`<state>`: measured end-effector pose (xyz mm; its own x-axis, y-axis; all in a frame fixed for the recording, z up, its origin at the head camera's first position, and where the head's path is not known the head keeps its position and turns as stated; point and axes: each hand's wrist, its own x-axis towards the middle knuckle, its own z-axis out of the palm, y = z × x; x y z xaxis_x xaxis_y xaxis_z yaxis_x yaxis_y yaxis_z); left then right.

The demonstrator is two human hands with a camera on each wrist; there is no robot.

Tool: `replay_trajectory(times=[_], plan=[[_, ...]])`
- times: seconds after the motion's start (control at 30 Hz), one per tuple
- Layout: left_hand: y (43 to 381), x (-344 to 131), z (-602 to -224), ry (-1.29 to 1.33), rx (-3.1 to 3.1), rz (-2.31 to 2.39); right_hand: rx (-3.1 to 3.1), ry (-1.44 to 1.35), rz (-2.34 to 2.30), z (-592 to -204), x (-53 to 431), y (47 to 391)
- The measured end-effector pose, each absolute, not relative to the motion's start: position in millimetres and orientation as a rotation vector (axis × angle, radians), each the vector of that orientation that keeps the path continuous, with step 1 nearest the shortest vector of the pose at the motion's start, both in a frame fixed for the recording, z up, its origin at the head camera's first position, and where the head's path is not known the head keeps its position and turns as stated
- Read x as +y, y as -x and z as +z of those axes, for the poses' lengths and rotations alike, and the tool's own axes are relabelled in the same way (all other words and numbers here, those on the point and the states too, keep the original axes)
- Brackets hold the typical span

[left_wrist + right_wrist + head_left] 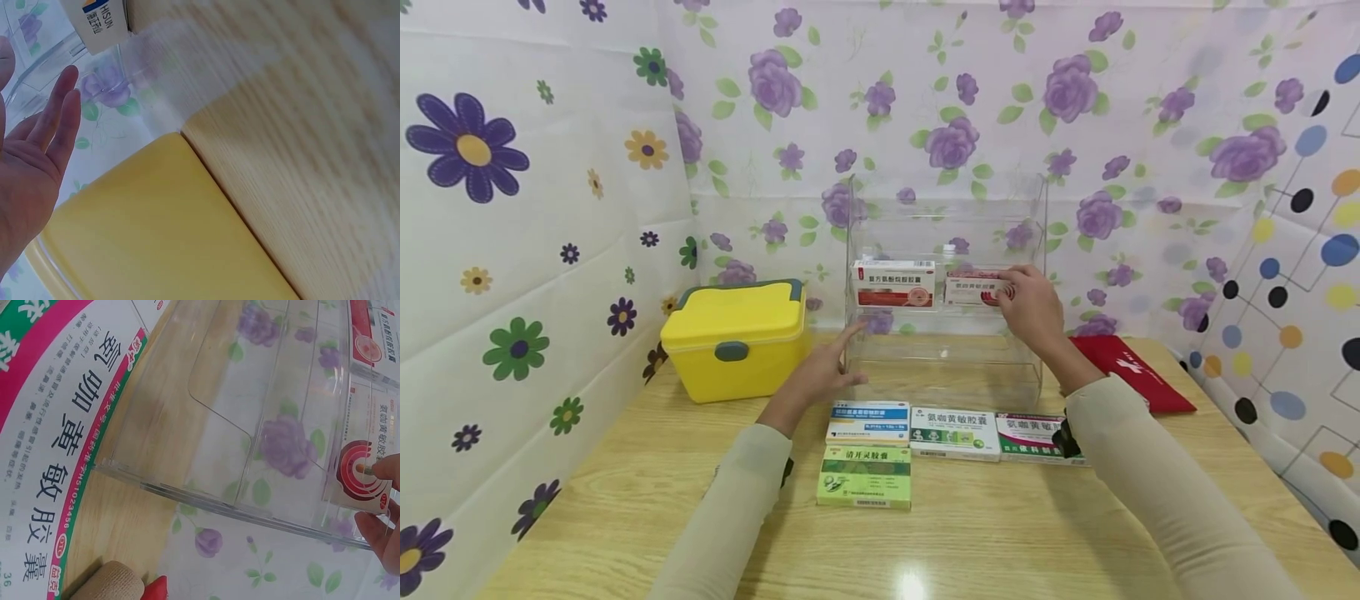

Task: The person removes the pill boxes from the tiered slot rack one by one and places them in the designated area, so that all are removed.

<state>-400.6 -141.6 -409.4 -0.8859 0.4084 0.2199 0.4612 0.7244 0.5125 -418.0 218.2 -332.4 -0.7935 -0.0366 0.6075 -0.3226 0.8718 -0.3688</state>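
A clear acrylic rack (943, 371) with tiers stands on the table. On its middle tier, a red-and-white medicine box (895, 285) sits at the left. My right hand (1032, 307) pinches the right end of a second red-and-white medicine box (972, 289) beside it; the right wrist view shows fingers and thumb at that box (362, 459). My left hand (822, 372) is at the rack's lower left side, fingers spread and holding nothing. Whether it touches the rack I cannot tell. In the left wrist view its palm (28, 175) shows, fingers extended.
In front of the rack lie a blue-and-white box (868, 423), a white-and-green box (955, 433), a green-and-magenta box (1033, 437) and a light green box (865, 477). A yellow lidded case (737, 342) stands left; a red pouch (1131, 375) lies right.
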Motion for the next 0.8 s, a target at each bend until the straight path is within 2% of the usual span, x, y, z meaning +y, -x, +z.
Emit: replay_trajectory(times=[0.8], plan=[[399.3,-138.8,-403.4,0.677,-2.862,-0.79,-2.323,-0.375,0.709,-328.6,227.1,420.7]])
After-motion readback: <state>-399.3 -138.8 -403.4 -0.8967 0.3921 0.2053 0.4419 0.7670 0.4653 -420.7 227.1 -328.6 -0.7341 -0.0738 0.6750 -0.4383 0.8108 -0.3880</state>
